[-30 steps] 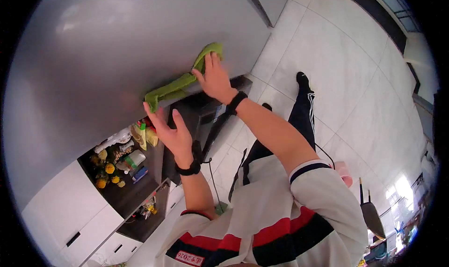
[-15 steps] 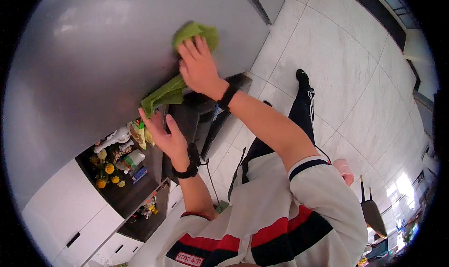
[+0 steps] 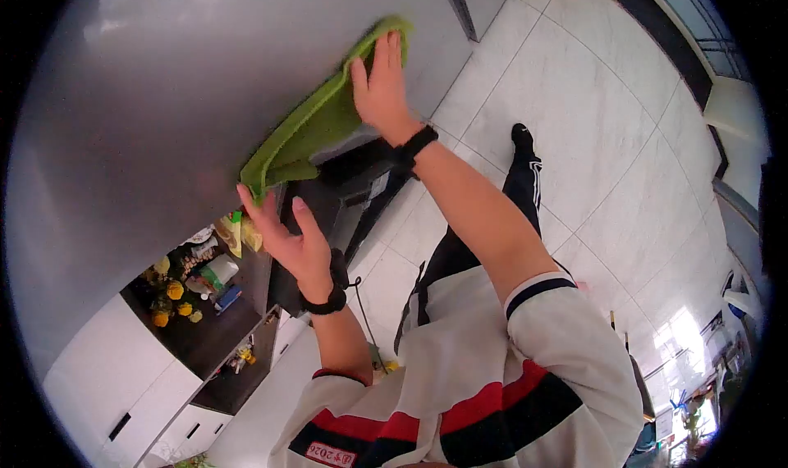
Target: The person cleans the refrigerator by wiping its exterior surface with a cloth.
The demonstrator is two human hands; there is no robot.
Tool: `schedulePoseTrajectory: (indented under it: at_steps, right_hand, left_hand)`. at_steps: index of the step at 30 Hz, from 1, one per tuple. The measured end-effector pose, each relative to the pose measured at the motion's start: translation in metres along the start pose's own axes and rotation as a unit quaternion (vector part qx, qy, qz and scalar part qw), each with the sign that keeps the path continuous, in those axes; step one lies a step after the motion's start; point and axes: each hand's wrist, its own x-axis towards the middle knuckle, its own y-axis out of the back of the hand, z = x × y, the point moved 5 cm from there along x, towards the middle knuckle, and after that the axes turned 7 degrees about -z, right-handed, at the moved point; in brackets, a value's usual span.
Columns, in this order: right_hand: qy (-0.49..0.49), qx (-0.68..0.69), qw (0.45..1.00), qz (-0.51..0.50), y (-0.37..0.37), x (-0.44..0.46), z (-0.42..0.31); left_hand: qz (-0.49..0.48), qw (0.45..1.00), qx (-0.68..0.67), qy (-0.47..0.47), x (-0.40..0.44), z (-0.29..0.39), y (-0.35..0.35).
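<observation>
A green cloth (image 3: 308, 123) lies stretched slantwise against a large smooth grey panel (image 3: 164, 115). My right hand (image 3: 382, 91) presses the upper end of the cloth to the panel, its fingers over the fabric and its thumb apart. At the cloth's lower corner is my left hand (image 3: 291, 242), fingers stretched out and thumb spread, with the fingertips touching the corner. Part of the cloth's underside hangs away from the panel between both hands. A black band is around each wrist.
Below the panel, a dark shelf (image 3: 226, 337) holds yellow flowers (image 3: 174, 290), a blue box (image 3: 228, 298) and small items. White cabinet drawers (image 3: 111, 369) stand lower left. A black unit (image 3: 324, 210) is beside my hands. The pale tiled floor (image 3: 591, 123) spreads right.
My right hand has moved up and right with its end of the cloth. The cloth, bunched before, is now drawn out between the hands. My left hand has hardly moved.
</observation>
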Motion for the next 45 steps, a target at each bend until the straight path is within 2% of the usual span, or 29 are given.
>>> schedulePoseTrajectory:
  at_steps: [3,6,10,13,17,20,23,26,35,39,42,45]
  right_hand:
    - [-0.038,-0.051,0.994,-0.093,-0.016,-0.048,0.011]
    - [0.05,-0.067,0.991,-0.109,-0.025,-0.075,-0.016]
    - [0.146,-0.06,0.985,-0.068,-0.011,-0.041,-0.07]
    - [0.2,-0.03,0.979,0.02,0.01,0.003,-0.1]
    - [0.182,0.022,0.981,0.057,0.003,-0.002,-0.064]
    - [0.1,0.009,0.995,-0.023,-0.013,-0.045,-0.035]
    - [0.107,0.01,0.991,-0.083,-0.024,-0.085,-0.029]
    - [0.111,-0.006,0.988,-0.106,-0.022,-0.088,-0.041]
    - [0.11,-0.01,0.994,-0.013,-0.015,-0.05,-0.047]
    - [0.086,0.034,0.996,0.005,-0.023,-0.067,-0.061]
    - [0.105,0.041,0.991,-0.072,-0.032,-0.102,-0.061]
    - [0.131,0.047,0.986,-0.096,-0.032,-0.109,-0.051]
  left_hand:
    - [0.001,1.0,-0.003,0.013,-0.005,-0.006,-0.004]
    - [0.004,1.0,-0.017,0.022,-0.008,-0.005,0.0]
    - [-0.001,0.999,-0.03,0.016,-0.008,-0.008,0.01]
    - [0.022,1.0,-0.021,-0.009,-0.009,-0.009,0.015]
    - [0.016,0.999,-0.046,-0.005,-0.01,-0.011,0.015]
    - [0.013,0.997,-0.069,0.011,-0.012,-0.014,0.015]
    - [0.013,0.999,-0.042,0.018,-0.016,-0.015,0.01]
    - [0.006,0.999,-0.036,0.021,-0.016,-0.016,0.009]
    - [-0.004,0.998,-0.061,-0.02,-0.014,-0.016,0.009]
    - [0.01,0.995,-0.097,0.018,-0.015,-0.015,0.015]
    - [0.004,0.996,-0.087,0.003,-0.017,-0.019,0.015]
    - [-0.008,0.997,-0.079,-0.006,-0.016,-0.021,0.011]
